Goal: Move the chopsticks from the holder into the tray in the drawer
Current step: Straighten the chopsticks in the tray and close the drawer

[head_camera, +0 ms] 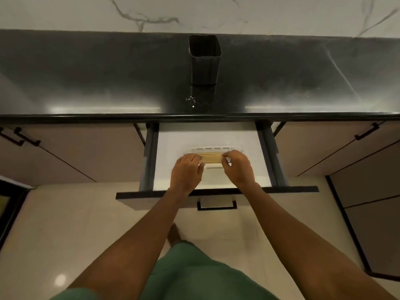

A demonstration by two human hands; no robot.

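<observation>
Both forearms reach into the open white drawer [164,148] — left hand [187,169] and right hand [239,167] pinch the ends of pale wooden chopsticks [211,158], lying in the white plastic tray [216,148]. Behind, the dark square holder [205,59] looks empty — nearly done, only letting go remains.

Bare forearms, no sleeves, green shorts [194,273], bare foot [173,233]

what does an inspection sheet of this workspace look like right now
surface: dark counter, glossy, a few specks near its front edge
job's things: holder upright on the counter, no chopsticks showing in it; chopsticks lying side by side in the tray in the open drawer
clutter: nothing seen
grippers: left hand and right hand each at one end of the chopsticks
cables: nothing seen
surroundings: marble wall, closed cabinets, tiled floor
</observation>
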